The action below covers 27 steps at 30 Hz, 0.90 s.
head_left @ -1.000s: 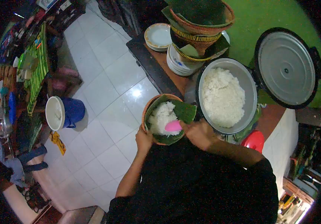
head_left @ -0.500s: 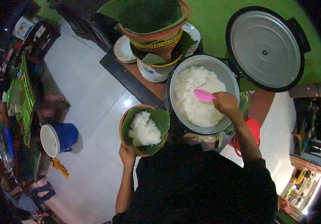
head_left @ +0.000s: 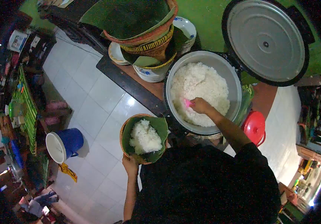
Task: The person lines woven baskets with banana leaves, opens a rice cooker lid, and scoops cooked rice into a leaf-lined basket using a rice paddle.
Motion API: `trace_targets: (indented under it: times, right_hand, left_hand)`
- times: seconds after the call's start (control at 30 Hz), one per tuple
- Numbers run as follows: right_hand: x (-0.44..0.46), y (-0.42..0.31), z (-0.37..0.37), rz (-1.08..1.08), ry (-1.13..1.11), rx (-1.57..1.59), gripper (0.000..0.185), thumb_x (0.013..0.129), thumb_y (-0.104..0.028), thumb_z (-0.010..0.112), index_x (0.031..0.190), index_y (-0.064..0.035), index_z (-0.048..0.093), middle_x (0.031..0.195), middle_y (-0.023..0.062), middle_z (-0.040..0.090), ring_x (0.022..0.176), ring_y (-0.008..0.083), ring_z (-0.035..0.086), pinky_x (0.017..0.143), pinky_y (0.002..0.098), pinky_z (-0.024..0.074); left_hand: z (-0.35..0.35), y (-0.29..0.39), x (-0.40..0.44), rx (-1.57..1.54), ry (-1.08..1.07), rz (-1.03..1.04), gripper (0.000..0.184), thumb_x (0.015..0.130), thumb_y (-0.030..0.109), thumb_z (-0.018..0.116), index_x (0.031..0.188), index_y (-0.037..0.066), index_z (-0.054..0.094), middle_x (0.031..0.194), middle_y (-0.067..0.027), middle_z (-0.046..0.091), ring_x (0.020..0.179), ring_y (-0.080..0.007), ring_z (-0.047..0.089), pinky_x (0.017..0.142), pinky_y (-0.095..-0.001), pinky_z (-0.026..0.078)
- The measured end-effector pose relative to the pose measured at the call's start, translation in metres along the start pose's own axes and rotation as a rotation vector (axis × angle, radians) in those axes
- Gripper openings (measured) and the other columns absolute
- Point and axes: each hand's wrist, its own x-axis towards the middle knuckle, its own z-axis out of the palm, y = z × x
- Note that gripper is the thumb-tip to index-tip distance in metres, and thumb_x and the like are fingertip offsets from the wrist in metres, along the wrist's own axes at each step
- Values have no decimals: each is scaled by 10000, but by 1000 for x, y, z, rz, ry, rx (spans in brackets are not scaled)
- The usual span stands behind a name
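My left hand grips the rim of a woven basket lined with a green leaf. A mound of white rice lies on that leaf. My right hand is closed round the handle of a pink rice paddle. The paddle's blade is mostly sunk in the cooked rice inside a large grey rice cooker pot. The pot's round lid stands raised behind it.
Stacked leaf-lined baskets rise beside piles of plates on the dark-edged table. A red lidded container is right of the pot. On the tiled floor stands a blue bucket near a yellow cloth.
My right hand has moved left and slightly down in view, and the paddle blade has gone from above the rice into it. The left hand still holds the basket. The whole view has shifted slightly.
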Motion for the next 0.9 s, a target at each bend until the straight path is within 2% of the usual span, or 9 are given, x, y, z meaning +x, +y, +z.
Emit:
trace_targets:
  times: [0.1, 0.2, 0.3, 0.37, 0.5, 0.63, 0.67, 0.8, 0.9]
  right_hand:
    - [-10, -12, -10, -41, -150, 75, 303, 771, -305, 544, 938, -63, 617, 815, 188, 601, 724, 335, 571, 714, 370, 454]
    - [-28, -2, 0, -191, -43, 180, 296, 783, -294, 553, 950, -58, 616, 862, 179, 607, 777, 300, 586, 732, 378, 453]
    - [-42, 0, -13, -131, -119, 417, 287, 789, -257, 568, 1001, -67, 602, 892, 151, 621, 771, 209, 597, 731, 330, 456]
    - [-49, 3, -12, -156, -68, 495, 261, 805, -202, 561, 998, -30, 594, 914, 125, 625, 784, 164, 583, 732, 301, 450]
    - [-69, 1, -32, -152, -18, 519, 244, 818, -182, 556, 999, -23, 594, 921, 79, 632, 799, 97, 548, 730, 264, 442]
    - [-105, -17, -70, -59, 134, 471, 241, 822, -171, 552, 1002, -16, 591, 892, 74, 635, 788, 83, 532, 724, 247, 435]
    - [-115, -25, -85, -19, 140, 435, 242, 822, -173, 552, 1002, -16, 591, 892, 73, 635, 790, 85, 535, 724, 246, 435]
    - [-146, -66, -117, 86, 167, 603, 266, 816, -198, 551, 1027, -40, 584, 922, 75, 633, 807, 86, 548, 707, 237, 436]
    - [-163, -123, -124, -267, 388, 243, 284, 803, -227, 553, 1057, -101, 580, 877, 78, 640, 721, 144, 599, 645, 271, 466]
  left_hand:
    - [-3, -1, 2, 44, -25, 4, 249, 760, -17, 401, 990, -58, 486, 890, -135, 579, 794, -205, 569, 703, -312, 450]
    - [-2, 8, 0, 185, 14, 84, 250, 750, -8, 415, 982, -57, 493, 868, -135, 586, 789, -210, 574, 703, -312, 450]
    - [-3, 3, 5, 213, 7, 87, 240, 750, 20, 433, 968, -54, 503, 848, -138, 595, 784, -215, 577, 703, -314, 447]
    - [-4, 5, 7, 213, -20, 83, 239, 753, 43, 446, 964, -52, 508, 849, -145, 600, 785, -221, 581, 706, -318, 445]
    - [-5, -1, 19, 238, -41, 89, 264, 756, 93, 472, 975, -49, 510, 871, -169, 603, 800, -239, 588, 712, -329, 445]
    - [-4, 16, 13, 295, -25, 37, 318, 745, 151, 510, 1001, -38, 511, 875, -185, 604, 809, -253, 594, 714, -343, 446]
    - [-2, 13, 14, 349, 10, 162, 332, 835, 279, 477, 953, -29, 518, 822, -133, 602, 714, -221, 574, 643, -341, 463]
    - [3, 33, 7, 519, 81, 124, 333, 826, 264, 465, 970, -32, 512, 861, -200, 599, 809, -303, 591, 674, -382, 454]
    - [0, 30, 10, 465, 25, 100, 348, 814, 272, 482, 984, -31, 511, 871, -205, 597, 828, -311, 588, 699, -384, 450]
